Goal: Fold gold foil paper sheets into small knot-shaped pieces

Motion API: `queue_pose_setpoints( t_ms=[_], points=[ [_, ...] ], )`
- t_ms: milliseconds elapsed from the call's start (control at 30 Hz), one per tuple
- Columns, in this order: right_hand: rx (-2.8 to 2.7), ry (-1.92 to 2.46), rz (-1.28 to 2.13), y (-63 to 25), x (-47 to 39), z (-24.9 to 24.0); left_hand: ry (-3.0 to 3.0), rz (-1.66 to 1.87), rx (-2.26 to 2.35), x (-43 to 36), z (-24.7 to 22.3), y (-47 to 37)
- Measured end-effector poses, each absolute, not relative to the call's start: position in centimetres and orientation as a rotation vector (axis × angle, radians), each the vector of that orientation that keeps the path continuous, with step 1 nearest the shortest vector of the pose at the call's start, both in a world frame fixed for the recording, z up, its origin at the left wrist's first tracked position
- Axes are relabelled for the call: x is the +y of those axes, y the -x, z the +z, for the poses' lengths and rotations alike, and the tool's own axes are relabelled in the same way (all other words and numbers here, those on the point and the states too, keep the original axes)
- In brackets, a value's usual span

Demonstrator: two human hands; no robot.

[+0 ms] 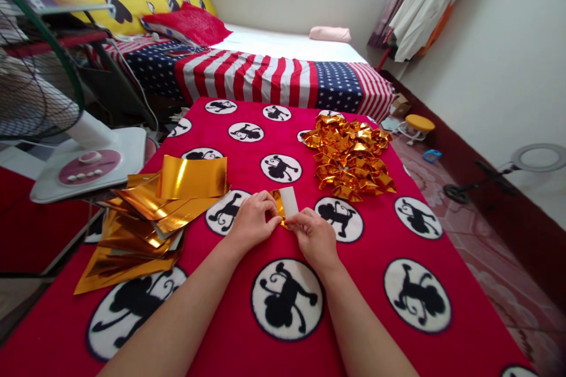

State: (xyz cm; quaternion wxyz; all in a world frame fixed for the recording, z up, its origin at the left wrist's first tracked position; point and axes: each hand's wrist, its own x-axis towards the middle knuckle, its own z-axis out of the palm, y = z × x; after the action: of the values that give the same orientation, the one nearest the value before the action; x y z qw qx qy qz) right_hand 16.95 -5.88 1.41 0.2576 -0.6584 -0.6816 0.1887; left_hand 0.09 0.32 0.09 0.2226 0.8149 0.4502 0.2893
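Note:
At the middle of the red cloth, my left hand [256,218] pinches the lower left edge of a small gold foil sheet [289,201], part of which shows its pale back. The fingers of my right hand [312,232] are closed on the same sheet's lower right corner, close to my left fingertips. Left of my hands lies a loose pile of flat gold sheets [192,177]. Beyond my right hand, at the back right, sits a heap of folded, shiny gold pieces [349,156].
The red cloth [354,318] with monkey prints covers the table. A white fan base [128,156] stands at the left edge. Behind the table is a bed with a flag-patterned cover [265,79]. A yellow stool [420,123] and a ring light [539,157] are on the right.

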Motion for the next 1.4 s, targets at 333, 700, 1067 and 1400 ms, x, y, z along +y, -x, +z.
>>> queue_pose_setpoints(
  t_ms=[333,700,1067,1400],
  points=[
    [-2.257,1.736,0.134,-16.9,-6.5,1.4,-2.223,0.828,1.246,0.2,0.4,-0.1],
    [-2.503,1.587,-0.199,-15.4,-7.1,1.5,-2.084,0.819,1.153,0.9,0.7,0.4],
    [-2.509,1.495,-0.008,-16.0,-6.8,1.6,-2.216,0.939,1.082,-0.4,1.2,1.2],
    [-2.458,1.504,0.005,-15.9,-7.1,1.2,-2.703,0.522,1.407,-5.6,1.0,-0.4]
  ],
)
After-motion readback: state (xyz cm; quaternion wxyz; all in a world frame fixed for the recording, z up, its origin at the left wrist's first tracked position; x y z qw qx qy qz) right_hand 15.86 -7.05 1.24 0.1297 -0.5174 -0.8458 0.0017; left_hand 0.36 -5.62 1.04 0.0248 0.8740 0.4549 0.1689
